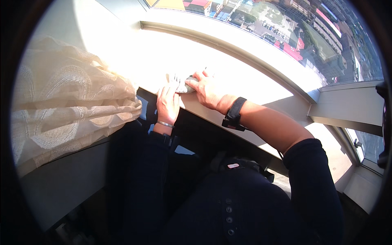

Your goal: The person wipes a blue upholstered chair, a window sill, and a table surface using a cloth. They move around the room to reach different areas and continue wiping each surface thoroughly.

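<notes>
My right hand (205, 88) grips a bunched greyish cloth (190, 85) and presses it on the sunlit windowsill (199, 105), close to the sill's inner edge. Just left of the cloth, my left hand (167, 102) lies palm down on the sill edge, its fingers stretched forward. Nothing shows in the left hand, though glare washes out its fingertips and part of the cloth. A black strap is round my right wrist and a metal bangle round the left.
A patterned beige curtain (76, 104) hangs bunched on the left. Beyond the sill runs a window frame (226, 50), with buildings far below outside. On the right is another window with a handle (357, 143). Dark space lies below the sill edge.
</notes>
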